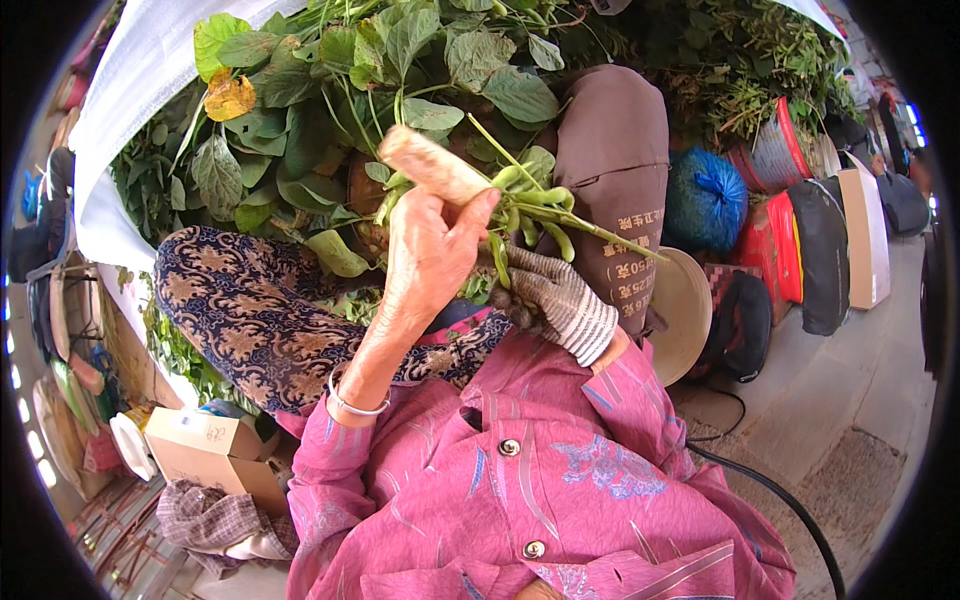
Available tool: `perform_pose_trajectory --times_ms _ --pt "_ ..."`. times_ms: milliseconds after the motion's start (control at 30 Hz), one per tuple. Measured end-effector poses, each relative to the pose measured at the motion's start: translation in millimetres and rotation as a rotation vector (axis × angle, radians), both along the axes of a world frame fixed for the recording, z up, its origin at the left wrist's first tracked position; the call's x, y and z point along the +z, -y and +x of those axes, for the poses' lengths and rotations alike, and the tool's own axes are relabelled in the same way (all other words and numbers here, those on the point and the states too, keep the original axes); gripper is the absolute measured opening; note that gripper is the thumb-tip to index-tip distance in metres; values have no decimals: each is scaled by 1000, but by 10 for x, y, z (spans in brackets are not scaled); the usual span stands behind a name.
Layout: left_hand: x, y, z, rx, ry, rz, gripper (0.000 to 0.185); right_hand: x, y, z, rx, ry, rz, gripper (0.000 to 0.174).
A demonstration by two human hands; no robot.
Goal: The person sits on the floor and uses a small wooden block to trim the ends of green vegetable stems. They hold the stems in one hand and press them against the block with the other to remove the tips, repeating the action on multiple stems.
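My bare left hand (pixel 435 251), with a silvery bracelet on the wrist, is shut on a green soybean stem (pixel 600 229). A thick pale tan cylinder (pixel 435 165), perhaps wood, lies across the top of this hand against the thumb; how it is held is partly hidden. Plump soybean pods (pixel 544 197) hang from the stem to the right of the thumb. Just below them, my right hand (pixel 559 296) wears a grey striped knit glove with dark, soiled fingertips. Its fingers are curled, with green pods at them. Leafy soybean plants (pixel 442 60) are heaped beyond my hands.
A white sheet (pixel 120 135) edges the heap at left. At right stand a pale round basin (pixel 679 315), a blue bag (pixel 705 196) and a red-and-black bag (pixel 814 255). A black cable (pixel 780 491) crosses the floor. A cardboard box (pixel 199 446) and checked cloth (pixel 217 517) lie at lower left.
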State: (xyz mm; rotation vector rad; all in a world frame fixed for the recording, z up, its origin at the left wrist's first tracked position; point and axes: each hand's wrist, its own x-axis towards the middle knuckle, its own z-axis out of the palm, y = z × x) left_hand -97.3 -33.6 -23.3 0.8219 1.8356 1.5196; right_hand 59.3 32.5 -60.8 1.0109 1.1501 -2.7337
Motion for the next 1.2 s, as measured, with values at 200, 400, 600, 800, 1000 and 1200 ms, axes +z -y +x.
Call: perform_pose_trajectory --times_ms 200,400,600,800,1000,1200 --pt "8 158 -49 71 264 103 20 334 -129 119 338 -197 78 39" --pt "-69 211 -16 -126 2 178 5 254 -159 113 -72 -42 -54 54" --pt "-132 216 -8 -250 -354 188 7 140 -138 -28 -98 173 130 42" --pt "-53 326 83 -40 134 192 16 174 -74 -8 -123 98 100 29" --pt "-51 381 93 53 590 206 21 300 -49 -58 94 98 252 22" --pt "-92 403 130 12 183 72 17 354 34 -222 258 271 989 33"
